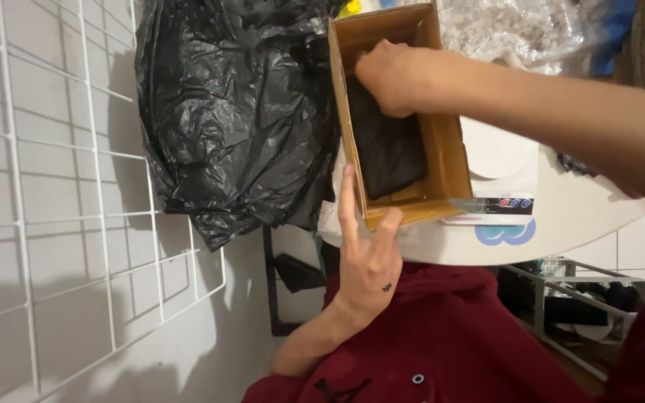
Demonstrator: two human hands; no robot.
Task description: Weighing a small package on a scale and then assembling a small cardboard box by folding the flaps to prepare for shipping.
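Note:
An open brown cardboard box (446, 153) rests on a white scale (498, 160). Inside it lies a black plastic-wrapped bundle (393, 160). My right hand (390, 75) reaches in from the right, its fingers curled down onto the far end of the bundle. My left hand (367, 254) is at the box's near end. Its fingers are spread, with the index finger up along the box's left corner and the thumb against the near wall. A small dark mark shows on the back of that hand.
A large crumpled black plastic bag (233, 112) hangs left of the box. A white wire grid (76, 186) leans against the tiled wall at left. The scale sits on a round white table (576, 224). A clear bag of pale material (509, 26) lies beyond the box. My red shirt fills the bottom.

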